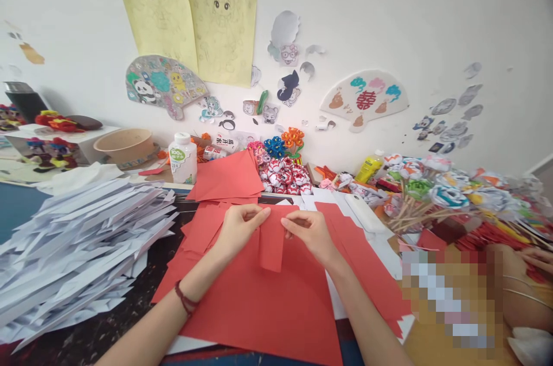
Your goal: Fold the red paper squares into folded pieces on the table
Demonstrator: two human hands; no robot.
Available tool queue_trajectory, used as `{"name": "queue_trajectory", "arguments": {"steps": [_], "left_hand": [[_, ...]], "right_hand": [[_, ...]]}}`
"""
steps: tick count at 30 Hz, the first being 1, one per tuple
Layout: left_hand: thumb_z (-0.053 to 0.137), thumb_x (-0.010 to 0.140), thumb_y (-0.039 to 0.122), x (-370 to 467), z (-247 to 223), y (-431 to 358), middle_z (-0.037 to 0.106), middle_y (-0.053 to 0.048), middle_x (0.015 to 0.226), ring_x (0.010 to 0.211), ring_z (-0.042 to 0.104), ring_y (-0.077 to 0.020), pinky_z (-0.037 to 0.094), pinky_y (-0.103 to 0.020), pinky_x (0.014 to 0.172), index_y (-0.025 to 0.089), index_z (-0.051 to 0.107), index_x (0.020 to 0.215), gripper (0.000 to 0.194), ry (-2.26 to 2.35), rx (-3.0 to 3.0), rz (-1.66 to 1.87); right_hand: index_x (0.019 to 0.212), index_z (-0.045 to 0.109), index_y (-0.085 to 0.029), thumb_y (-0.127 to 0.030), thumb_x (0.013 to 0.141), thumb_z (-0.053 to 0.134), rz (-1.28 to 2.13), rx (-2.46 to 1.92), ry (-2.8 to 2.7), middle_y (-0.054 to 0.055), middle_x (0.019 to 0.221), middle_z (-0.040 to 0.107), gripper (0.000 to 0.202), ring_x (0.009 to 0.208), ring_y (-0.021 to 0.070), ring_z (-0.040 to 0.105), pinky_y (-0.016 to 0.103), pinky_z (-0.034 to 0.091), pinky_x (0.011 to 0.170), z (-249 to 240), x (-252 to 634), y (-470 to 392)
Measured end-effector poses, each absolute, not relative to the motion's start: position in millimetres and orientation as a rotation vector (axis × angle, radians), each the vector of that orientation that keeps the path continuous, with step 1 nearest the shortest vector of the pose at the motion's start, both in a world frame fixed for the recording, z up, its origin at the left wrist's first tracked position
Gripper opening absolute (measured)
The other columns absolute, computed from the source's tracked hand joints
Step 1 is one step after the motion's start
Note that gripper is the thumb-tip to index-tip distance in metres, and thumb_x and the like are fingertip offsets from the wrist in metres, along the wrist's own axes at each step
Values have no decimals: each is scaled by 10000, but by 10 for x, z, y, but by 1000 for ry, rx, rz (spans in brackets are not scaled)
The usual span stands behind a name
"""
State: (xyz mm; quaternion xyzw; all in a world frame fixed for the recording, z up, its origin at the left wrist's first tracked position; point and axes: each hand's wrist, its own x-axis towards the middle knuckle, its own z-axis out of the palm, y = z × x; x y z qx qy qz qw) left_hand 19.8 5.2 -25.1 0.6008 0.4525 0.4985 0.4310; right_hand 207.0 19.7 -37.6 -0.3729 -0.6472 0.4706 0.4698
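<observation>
My left hand (245,227) pinches the upper left corner of a small red paper strip (272,245) between thumb and finger. At its upper right corner, my right hand (310,234) pinches the same strip. The strip hangs upright between both hands, and whether it is folded I cannot tell. Beneath lies a large red paper sheet (263,320), with smaller red paper pieces (201,230) stacked to its left behind my left wrist. More red sheets (360,265) lie on white paper to the right.
On the left is a big pile of folded white paper strips (82,245). A white bottle (182,158) and a tan bowl (125,147) stand at the back. Paper flowers on sticks (449,196) fill the right side, near another person's arm (525,291) and a pixelated patch.
</observation>
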Motion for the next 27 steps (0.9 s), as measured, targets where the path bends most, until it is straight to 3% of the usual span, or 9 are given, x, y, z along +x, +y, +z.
{"name": "queue_trajectory", "arguments": {"steps": [6,16,23,27], "left_hand": [[519,839,470,189,-213,42,409,28,520,535,406,-102,346,-210,514,159,463,537,438,1182,1614,1267],[546,820,492,196,-308,81,398,40,527,512,412,-91,390,-213,522,161,443,542,444,1100,1655,1139],[565,801,514,230,-350,84,491,12,531,521,475,-110,402,-221,501,149,516,554,444,1062,1580,1149],[604,773,506,241,-356,77,430,30,495,486,424,-93,355,-208,467,155,465,516,457,1111,1575,1161]], "right_hand": [[742,712,-162,-375,764,698,1143,-915,-1570,23,603,646,215,540,143,598,265,514,553,-358,2064,180],[725,703,-158,-345,758,709,1142,-926,-1526,15,571,633,190,515,134,578,251,486,530,-355,2100,205],[725,705,-160,-358,761,701,1117,-938,-1521,10,570,623,201,521,134,567,256,476,535,-351,2098,203],[725,705,-165,-351,769,692,1077,-937,-1516,8,575,616,191,531,135,563,259,475,546,-342,2093,194]]}}
